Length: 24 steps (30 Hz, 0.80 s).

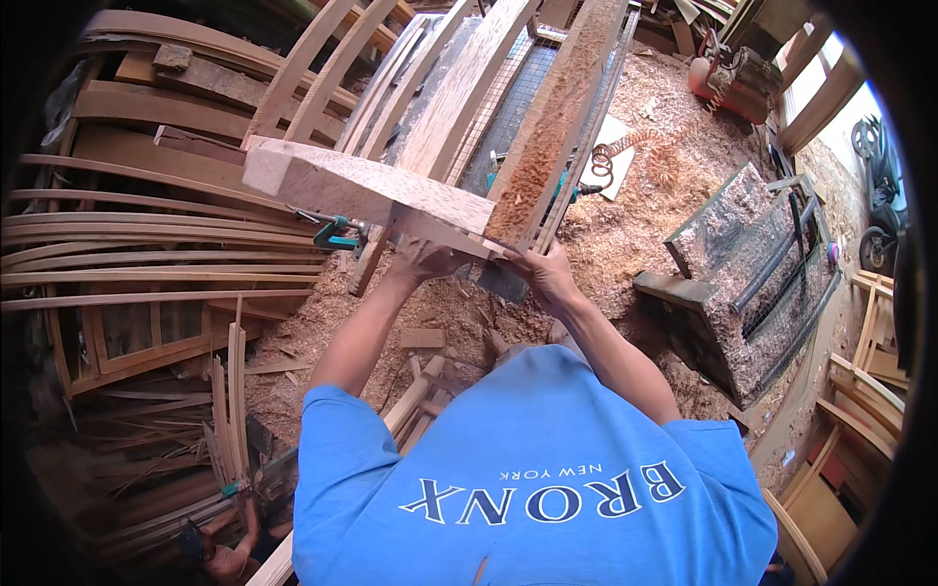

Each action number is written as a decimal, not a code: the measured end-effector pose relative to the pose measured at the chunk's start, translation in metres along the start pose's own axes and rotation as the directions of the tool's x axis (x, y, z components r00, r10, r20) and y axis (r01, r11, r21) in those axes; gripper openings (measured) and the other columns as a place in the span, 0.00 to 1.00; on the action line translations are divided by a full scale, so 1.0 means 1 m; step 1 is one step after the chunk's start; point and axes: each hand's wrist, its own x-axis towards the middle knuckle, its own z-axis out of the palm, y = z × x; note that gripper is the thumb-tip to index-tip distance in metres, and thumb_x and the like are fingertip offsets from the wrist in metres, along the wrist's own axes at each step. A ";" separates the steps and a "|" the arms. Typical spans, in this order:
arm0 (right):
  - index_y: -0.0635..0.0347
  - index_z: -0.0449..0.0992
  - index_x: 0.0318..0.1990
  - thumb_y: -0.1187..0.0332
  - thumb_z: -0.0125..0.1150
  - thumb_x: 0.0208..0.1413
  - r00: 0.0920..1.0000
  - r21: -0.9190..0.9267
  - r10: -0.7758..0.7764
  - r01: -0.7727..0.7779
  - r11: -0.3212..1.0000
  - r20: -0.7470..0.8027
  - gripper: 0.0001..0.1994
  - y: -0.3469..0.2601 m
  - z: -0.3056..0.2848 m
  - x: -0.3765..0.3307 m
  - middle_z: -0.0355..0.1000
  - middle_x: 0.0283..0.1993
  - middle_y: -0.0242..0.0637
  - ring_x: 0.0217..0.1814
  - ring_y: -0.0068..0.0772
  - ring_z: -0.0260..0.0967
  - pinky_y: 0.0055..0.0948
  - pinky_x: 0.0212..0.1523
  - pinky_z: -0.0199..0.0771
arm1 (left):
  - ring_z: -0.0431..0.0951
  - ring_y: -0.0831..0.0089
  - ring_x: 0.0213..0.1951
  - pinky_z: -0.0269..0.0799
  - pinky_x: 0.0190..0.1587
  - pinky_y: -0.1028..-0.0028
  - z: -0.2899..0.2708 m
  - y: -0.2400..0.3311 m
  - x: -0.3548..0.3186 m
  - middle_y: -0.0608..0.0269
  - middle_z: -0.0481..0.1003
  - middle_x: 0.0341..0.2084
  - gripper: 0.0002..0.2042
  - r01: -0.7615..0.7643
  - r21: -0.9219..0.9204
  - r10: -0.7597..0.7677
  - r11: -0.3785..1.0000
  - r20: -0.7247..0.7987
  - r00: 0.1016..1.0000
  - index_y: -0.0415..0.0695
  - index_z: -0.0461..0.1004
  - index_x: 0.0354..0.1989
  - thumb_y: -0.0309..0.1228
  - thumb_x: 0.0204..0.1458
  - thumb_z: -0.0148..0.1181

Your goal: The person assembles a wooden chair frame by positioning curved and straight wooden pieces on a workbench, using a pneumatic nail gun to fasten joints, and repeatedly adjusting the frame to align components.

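A thick, pale curved wooden piece [352, 186] lies across the near ends of several long slats [464, 93]. Below its right part runs a thinner strip of wood [451, 234]. My left hand [427, 260] is closed around the strip's underside, its fingertips partly hidden. At the strip's right end, my right hand [547, 275] grips the corner beside a long bar coated with sawdust [535, 181]. A dark flat plate [503, 283] shows between my hands. Left of my left hand, a teal clamp [337, 236] sits under the curved piece.
Curved wooden strips [156, 239] are stacked at left. Wood shavings cover the floor [645, 234]. An orange coiled hose [650, 151] lies near a red compressor [728, 83]. A shavings-covered dark frame [747, 283] stands at right. Another person's arm [244, 532] shows at lower left.
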 end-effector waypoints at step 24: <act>0.62 0.76 0.54 0.68 0.61 0.65 0.907 -0.776 -0.417 0.225 0.590 -0.054 0.14 -0.032 -0.096 -0.067 0.75 0.50 0.37 0.50 0.25 0.72 0.26 0.51 0.75 | 0.78 0.72 0.40 0.77 0.46 0.70 0.099 0.176 -0.078 0.59 0.78 0.38 0.09 -0.094 -0.976 -0.952 -0.199 0.215 -0.219 0.38 0.75 0.47 0.28 0.63 0.54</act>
